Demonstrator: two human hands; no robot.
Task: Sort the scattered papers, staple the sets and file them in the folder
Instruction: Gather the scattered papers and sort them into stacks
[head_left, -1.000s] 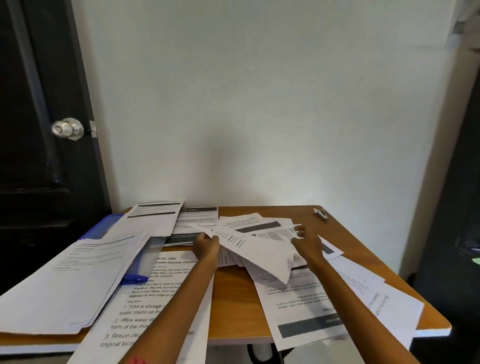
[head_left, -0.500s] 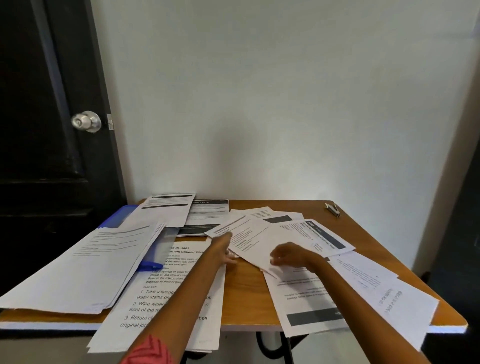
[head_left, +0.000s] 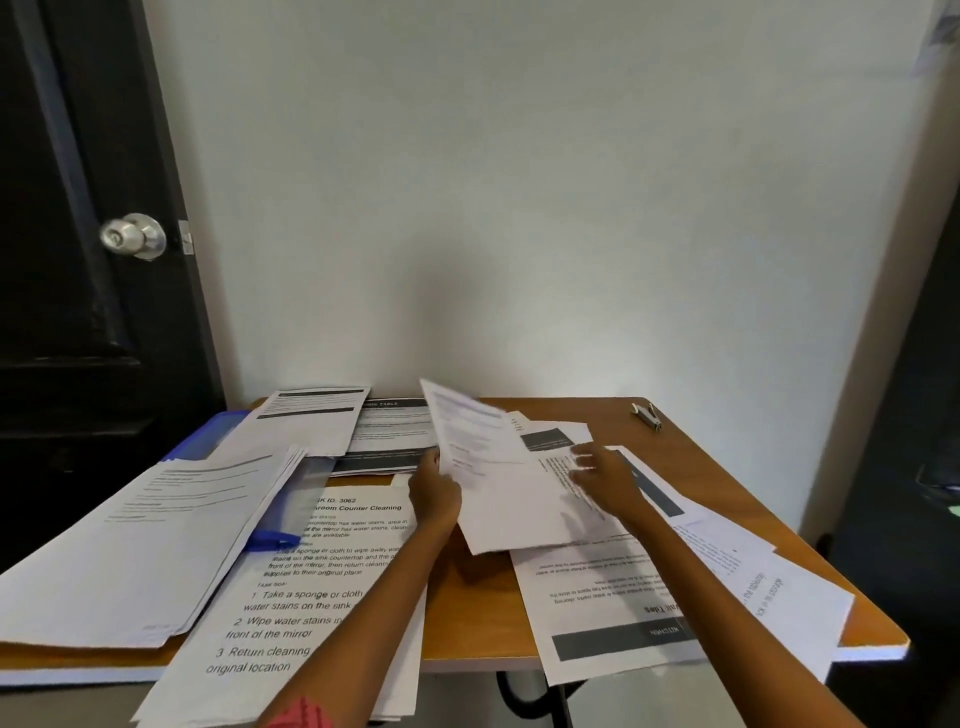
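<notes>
Left hand (head_left: 435, 491) fingers pinch a lifted sheet (head_left: 480, 457) just right of the blue folder (head_left: 208, 436), right hand (head_left: 605, 480) fingers spread loose, as overhanging papers (head_left: 623, 613) risk sliding off the surface (head_left: 467, 603) if nudged.

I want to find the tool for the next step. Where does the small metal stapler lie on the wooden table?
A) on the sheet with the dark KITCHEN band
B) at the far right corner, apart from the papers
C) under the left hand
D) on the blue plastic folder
B: the small metal stapler lies on bare wood at the far right corner of the wooden table, touching no white paper sheets.
</notes>
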